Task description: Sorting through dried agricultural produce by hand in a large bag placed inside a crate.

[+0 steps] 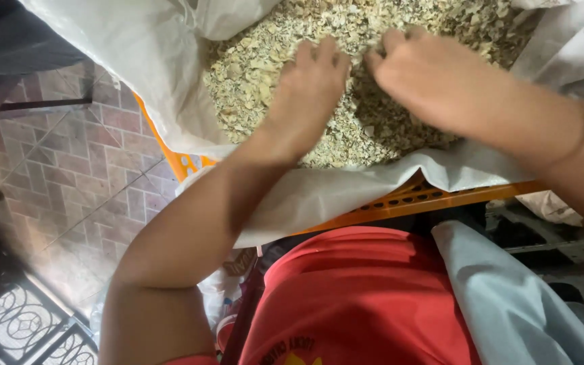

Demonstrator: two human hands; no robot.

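The pale flaky chips, a heap of dry beige-green bits, are lying in the white sack that is lining the orange crate, and I am working both of my 2 hands down into the middle of that heap. My left hand is resting palm-down on the chips nearer the sack's left wall, fingers curled and partly sunk in, so I cannot tell how much it is holding. My right hand is sitting just beside it toward the sack's right wall, knuckles up, fingers bent loosely into the chips; it is looking cupped rather than spread wide, but what it is enclosing is hidden. I judge that I am in the raking or sifting stage, drawing material through my fingers. Any next move is calling for a gentle, shallow pull, keeping the loose sack edge nearest my red shirt from folding in.
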